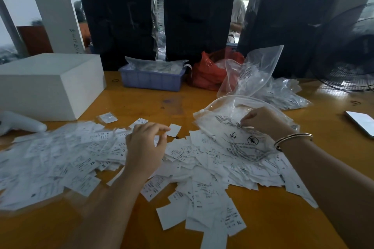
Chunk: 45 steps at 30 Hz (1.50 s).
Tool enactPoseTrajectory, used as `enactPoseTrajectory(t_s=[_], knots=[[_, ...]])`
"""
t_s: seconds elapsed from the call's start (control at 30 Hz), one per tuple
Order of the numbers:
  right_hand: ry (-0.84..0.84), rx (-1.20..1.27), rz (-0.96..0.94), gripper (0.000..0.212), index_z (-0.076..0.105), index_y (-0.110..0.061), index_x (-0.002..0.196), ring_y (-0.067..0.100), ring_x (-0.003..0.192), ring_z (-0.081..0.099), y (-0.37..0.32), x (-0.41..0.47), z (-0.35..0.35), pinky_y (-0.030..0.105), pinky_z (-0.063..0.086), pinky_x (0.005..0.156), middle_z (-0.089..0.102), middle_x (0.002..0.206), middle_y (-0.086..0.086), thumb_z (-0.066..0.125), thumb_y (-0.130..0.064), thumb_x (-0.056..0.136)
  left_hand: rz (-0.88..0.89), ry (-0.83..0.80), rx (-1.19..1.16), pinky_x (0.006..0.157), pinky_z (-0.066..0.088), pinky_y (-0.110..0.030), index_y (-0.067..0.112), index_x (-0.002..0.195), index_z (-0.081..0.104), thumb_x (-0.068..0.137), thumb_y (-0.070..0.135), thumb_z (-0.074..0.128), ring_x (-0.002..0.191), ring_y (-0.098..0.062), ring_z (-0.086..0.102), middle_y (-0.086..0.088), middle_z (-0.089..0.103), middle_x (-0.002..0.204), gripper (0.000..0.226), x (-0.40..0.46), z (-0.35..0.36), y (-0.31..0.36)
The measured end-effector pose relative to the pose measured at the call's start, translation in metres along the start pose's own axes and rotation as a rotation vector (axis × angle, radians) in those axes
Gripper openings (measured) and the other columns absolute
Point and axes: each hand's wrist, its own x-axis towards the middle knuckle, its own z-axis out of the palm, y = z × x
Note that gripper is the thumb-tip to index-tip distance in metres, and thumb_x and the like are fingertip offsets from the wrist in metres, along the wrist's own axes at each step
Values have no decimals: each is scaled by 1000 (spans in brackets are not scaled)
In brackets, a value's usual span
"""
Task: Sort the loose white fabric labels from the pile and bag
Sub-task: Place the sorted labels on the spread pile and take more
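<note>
Early stage, we judge: label pile (pixel 182 159) unsorted under both hands. Left hand (pixel 144 145) grip loosely curled, empty; right hand (pixel 261 120) grip pinching clear bag (pixel 232 133).

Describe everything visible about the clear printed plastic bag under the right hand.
The clear plastic bag is thin, crinkled film with black print, including a circled symbol and lines of warning text. It has a white zip strip along its open mouth, which faces away from the person. It lies flat on the pile of white labels at the table's right. The right hand pinches its upper film. White contents show faintly inside.
</note>
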Motion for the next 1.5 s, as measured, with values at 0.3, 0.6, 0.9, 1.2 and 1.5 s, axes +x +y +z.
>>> enactPoseTrajectory(t_s=[0.3, 0.6, 0.9, 1.2, 1.5], knots=[[55, -415, -126, 24, 68, -11, 109, 15, 87, 58, -2, 4, 15, 25, 49, 76, 65, 115, 3, 54, -8, 90, -14, -74, -81, 98, 39, -41, 21, 102, 68, 92, 16, 57, 114, -17, 49, 5, 66, 110, 15, -2, -1, 5], [125, -417, -66, 19, 66, -15, 70, 22, 76, 62, 8, 3, 21, 34, 54, 71, 66, 85, 5, 58, -5, 84, -21, -95, -98, 96, 41, -40, 24, 100, 68, 93, 17, 56, 111, -14, 49, 9, 66, 107, 15, 0, 1, 4], [-121, -567, -134, 23, 66, -9, 96, 28, 98, 60, 10, 3, 21, 36, 48, 87, 66, 111, 13, 43, -13, 93, -3, -116, -78, 87, 40, -30, 25, 102, 68, 93, 18, 56, 107, -11, 48, 9, 65, 105, 16, -3, 4, 4], [76, -369, -92, 28, 57, -28, 61, 17, 81, 60, 0, 1, 11, 41, 52, 86, 63, 82, -6, 62, -12, 83, 5, -106, -81, 87, 42, -30, 24, 102, 68, 93, 17, 57, 105, -10, 47, 8, 65, 105, 16, -2, 5, 5], [292, -296, -227, 22, 73, -13, 95, 22, 76, 64, -11, -15, -5, 39, 55, 71, 71, 92, 3, 54, -23, 94, 27, -112, -61, 86, 37, -27, 23, 101, 69, 93, 17, 57, 106, -9, 47, 12, 63, 102, 16, -2, 5, 4]])
